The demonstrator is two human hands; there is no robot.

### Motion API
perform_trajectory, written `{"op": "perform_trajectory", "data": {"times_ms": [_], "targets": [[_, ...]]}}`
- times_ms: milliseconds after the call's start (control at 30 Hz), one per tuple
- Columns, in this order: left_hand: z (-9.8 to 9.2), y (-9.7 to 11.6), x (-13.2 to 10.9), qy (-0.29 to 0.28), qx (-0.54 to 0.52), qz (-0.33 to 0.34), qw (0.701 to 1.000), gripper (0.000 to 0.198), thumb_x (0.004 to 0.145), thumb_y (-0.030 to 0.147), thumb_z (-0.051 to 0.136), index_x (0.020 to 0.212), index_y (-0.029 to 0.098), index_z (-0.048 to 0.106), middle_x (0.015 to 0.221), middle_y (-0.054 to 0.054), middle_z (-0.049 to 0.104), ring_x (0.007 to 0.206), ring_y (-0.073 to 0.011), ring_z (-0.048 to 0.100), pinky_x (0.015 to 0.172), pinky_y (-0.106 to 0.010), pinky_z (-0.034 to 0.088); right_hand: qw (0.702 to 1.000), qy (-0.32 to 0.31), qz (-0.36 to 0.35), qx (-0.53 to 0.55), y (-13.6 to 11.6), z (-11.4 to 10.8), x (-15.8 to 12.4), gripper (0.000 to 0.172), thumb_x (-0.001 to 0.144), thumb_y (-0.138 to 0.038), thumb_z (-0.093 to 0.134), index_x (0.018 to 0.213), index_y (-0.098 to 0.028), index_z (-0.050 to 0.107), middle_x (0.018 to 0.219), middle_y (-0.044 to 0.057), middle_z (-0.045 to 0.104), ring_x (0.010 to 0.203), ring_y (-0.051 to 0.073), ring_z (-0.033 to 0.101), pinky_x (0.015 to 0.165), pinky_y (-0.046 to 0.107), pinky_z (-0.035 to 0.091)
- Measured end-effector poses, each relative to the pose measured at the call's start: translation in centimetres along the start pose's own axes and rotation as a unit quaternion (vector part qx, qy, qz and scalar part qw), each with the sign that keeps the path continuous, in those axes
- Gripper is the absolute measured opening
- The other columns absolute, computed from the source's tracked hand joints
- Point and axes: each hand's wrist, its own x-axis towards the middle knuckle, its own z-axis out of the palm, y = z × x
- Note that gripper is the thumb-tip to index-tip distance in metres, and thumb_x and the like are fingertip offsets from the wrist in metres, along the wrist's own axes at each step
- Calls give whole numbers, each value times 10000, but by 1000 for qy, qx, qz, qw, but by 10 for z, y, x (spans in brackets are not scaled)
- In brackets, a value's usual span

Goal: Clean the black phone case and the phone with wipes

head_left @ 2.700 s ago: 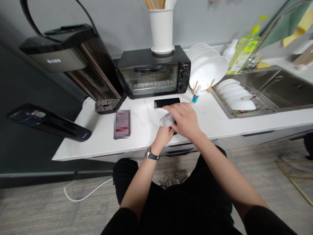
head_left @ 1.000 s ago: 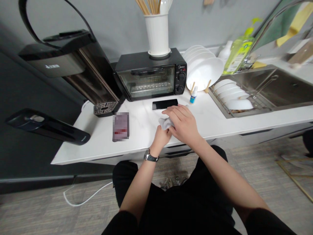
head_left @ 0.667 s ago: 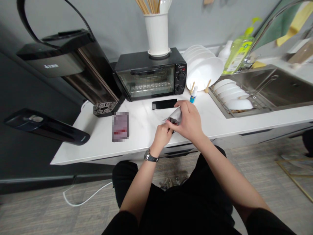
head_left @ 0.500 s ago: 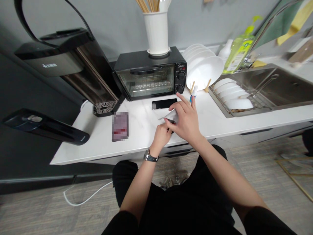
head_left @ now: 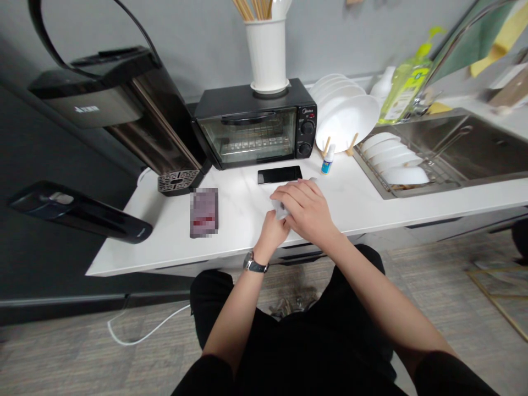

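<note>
My right hand [head_left: 303,209] lies over a thin whitish wipe [head_left: 279,210], its fingers pressed together and bent around it. Right beneath it is my left hand [head_left: 274,228], closed, with a watch on the wrist. The right hand covers most of the left fingers, and what they hold is hidden. Just beyond the hands a black phone [head_left: 279,175] lies flat on the white counter. To its right stands a small spray bottle [head_left: 328,160] with a blue label.
A toaster oven [head_left: 256,129] carries a white utensil cup [head_left: 267,55]. White plates [head_left: 346,124] stand in a rack beside the sink [head_left: 474,146]. On the left are a water dispenser [head_left: 136,115], a dark cylindrical device [head_left: 82,214] and a blurred-out packet [head_left: 204,213].
My right hand's fingers, spread and raised before, have come down and closed over the wipe. The spray bottle, partly covered earlier, now shows fully. My left hand has barely moved.
</note>
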Motion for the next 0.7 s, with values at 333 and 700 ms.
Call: {"op": "perform_trajectory", "data": {"times_ms": [333, 700], "targets": [[-8, 7, 4, -25, 34, 12, 999, 235, 924, 56, 545, 910, 172, 748, 900, -88, 804, 863, -252, 761, 803, -334, 570, 990, 60, 117, -44, 17, -7, -5, 310, 892, -495, 669, 1025, -222, 605, 1076, 122, 719, 1120, 323, 659, 1005, 476, 497], [-7, 3, 1, -18, 30, 21, 999, 242, 902, 79, 567, 691, 186, 622, 746, -87, 726, 760, -253, 713, 689, -324, 514, 991, -62, 28, -113, 4, -19, 9, 183, 948, -286, 637, 775, -225, 649, 707, 20, 683, 730, 215, 640, 825, 382, 542]]}}
